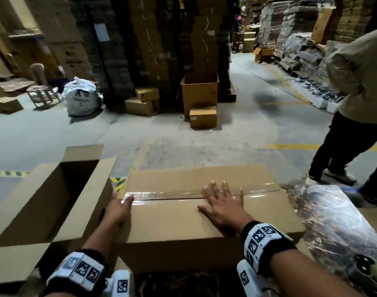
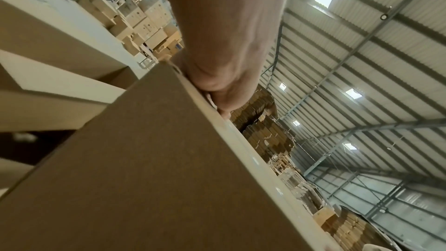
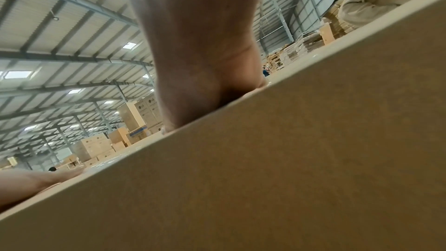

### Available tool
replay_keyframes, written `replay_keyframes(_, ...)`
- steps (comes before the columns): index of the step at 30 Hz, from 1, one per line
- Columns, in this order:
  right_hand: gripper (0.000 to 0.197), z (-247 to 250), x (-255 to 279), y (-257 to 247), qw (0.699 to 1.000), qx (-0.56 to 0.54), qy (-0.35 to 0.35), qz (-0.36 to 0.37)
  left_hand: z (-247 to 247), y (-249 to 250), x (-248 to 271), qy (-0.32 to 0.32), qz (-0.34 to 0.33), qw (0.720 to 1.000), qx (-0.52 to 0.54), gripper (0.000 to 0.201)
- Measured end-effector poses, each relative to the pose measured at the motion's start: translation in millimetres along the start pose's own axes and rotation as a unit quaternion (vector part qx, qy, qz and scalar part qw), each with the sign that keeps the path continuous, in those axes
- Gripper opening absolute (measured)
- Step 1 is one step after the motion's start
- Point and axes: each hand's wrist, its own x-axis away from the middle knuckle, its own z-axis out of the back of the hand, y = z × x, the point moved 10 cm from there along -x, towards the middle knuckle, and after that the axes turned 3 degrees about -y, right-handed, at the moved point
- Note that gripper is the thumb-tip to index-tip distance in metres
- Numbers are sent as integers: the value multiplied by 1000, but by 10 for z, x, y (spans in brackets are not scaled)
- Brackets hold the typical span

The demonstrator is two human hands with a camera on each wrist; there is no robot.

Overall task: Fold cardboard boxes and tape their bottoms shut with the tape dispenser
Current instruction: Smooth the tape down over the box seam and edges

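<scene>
A closed cardboard box (image 1: pixel 172 219) lies in front of me with a strip of clear tape (image 1: pixel 168 195) along its middle seam. My right hand (image 1: pixel 224 202) lies flat on top with its fingers spread over the tape. My left hand (image 1: pixel 119 207) is at the box's left end, thumb on the end of the tape and fingers over the edge. In the left wrist view the left hand (image 2: pixel 222 64) presses at the box's (image 2: pixel 144 159) top edge. In the right wrist view the right hand (image 3: pixel 205 64) rests on the box (image 3: pixel 289 159); its fingers are hidden.
An open box (image 1: pixel 44 200) with raised flaps stands close on the left. The marbled table top (image 1: pixel 333 221) runs to the right, with a dark object (image 1: pixel 364 266) at its near corner. A person (image 1: pixel 355 82) stands at right. Box stacks, a small box (image 1: pixel 202 117) and a white sack (image 1: pixel 81 97) lie beyond.
</scene>
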Motion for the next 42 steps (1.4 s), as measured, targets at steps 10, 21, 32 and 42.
replay_keyframes(10, 85, 67, -117, -407, 997, -53, 31, -48, -112, -38, 292, -50, 107, 974, 195, 35)
replay_keyframes(21, 75, 24, -237, -521, 1000, 5, 10, 29, -31, -105, 732, -22, 110, 955, 274, 35)
replay_keyframes(32, 54, 396, -339, 27, 999, -2, 31, 26, -710, 121, 834, -2, 118, 917, 380, 33)
replay_keyframes(42, 77, 109, 178, 555, 990, -68, 82, -98, -2175, 290, 1499, -139, 125, 904, 385, 35)
